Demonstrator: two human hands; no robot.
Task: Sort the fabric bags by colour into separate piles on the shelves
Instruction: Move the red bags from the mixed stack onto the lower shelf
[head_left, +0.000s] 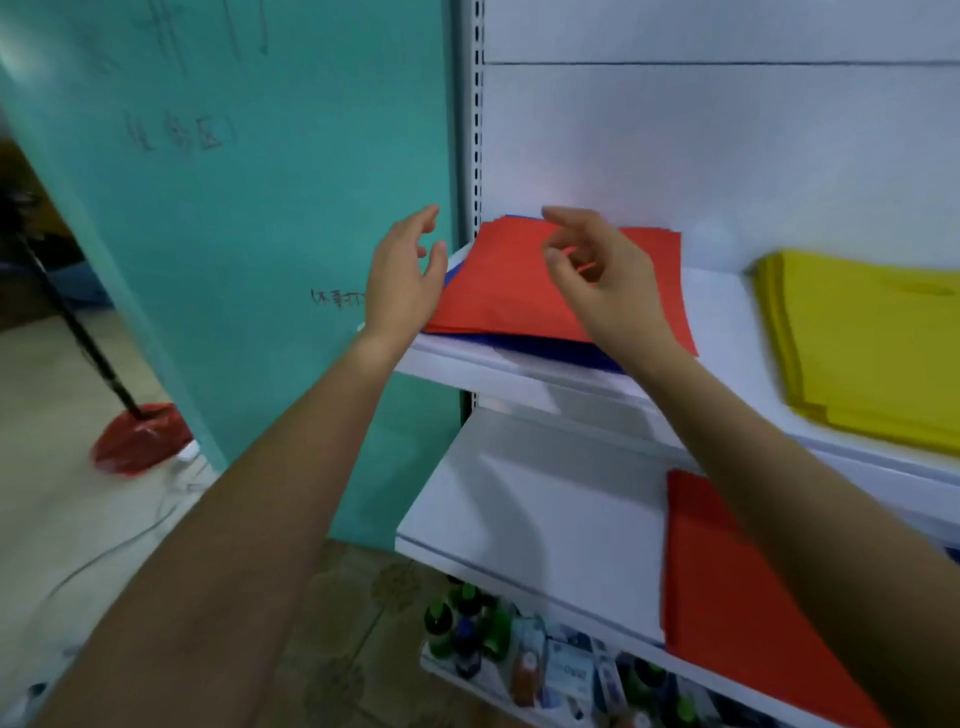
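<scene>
Stack of flat red fabric bags (511, 291) is noted on white upper shelf (722, 312), laid over blue fabric bags (550, 347). Yellow fabric pile (872, 353) lies at 3 o'clock. Left hand (402, 283) and right hand (608, 291) are held apart above the stack, loosely curled and empty. Bags are judged light, limp and slippery, best pinched at the 6 o'clock edge.

A shop, judging by the white slotted-upright display shelving (540, 525) stocked with small bottles and packaged goods (524, 654) along its bottom shelf's front edge.

Teal panel (260, 260) with handwriting, left. White shelving (545, 519), right. Pale floor (62, 415); red-based pole stand (140, 436).
</scene>
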